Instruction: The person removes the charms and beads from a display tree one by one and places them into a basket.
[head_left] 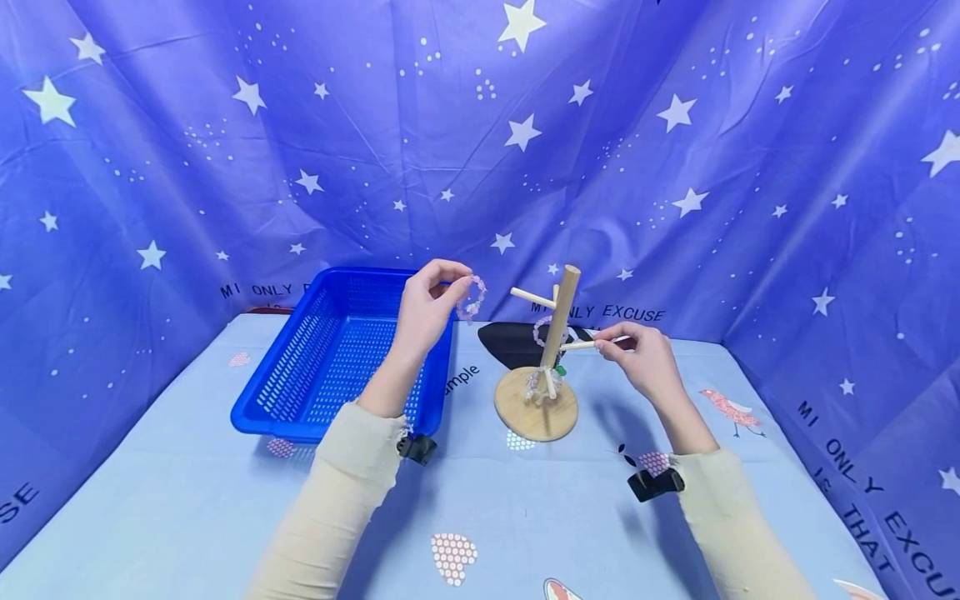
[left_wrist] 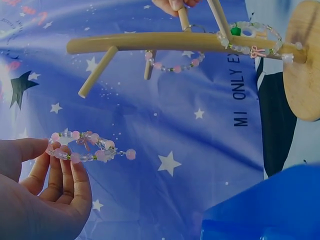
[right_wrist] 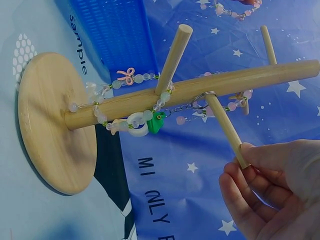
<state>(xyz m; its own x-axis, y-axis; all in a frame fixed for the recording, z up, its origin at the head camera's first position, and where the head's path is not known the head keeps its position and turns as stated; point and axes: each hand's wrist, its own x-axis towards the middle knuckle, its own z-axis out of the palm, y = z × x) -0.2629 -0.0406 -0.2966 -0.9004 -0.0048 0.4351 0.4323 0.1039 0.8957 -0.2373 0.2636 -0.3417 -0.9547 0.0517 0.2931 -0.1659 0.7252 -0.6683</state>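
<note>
My left hand (head_left: pixel 431 307) pinches a pink and clear beaded bracelet (left_wrist: pixel 82 146) between thumb and fingers, left of the wooden stand (head_left: pixel 561 317). With my right hand (head_left: pixel 641 362) I pinch the tip of one of the stand's pegs (right_wrist: pixel 227 130). A metal ring (right_wrist: pixel 202 100) circles that peg near the post, with a short chain and a green frog-like charm (right_wrist: pixel 156 122) beside it. Another beaded bracelet (right_wrist: pixel 119 81) with a pink bow hangs from a lower peg. A pink beaded bracelet (left_wrist: pixel 177 68) hangs on a peg on the far side.
A blue perforated basket (head_left: pixel 251 417) stands on the left of the table, close to my left forearm. The stand's round base (head_left: pixel 517 417) rests on a light blue printed cloth (head_left: pixel 517 517). Behind hangs a blue star-patterned curtain (head_left: pixel 420 150).
</note>
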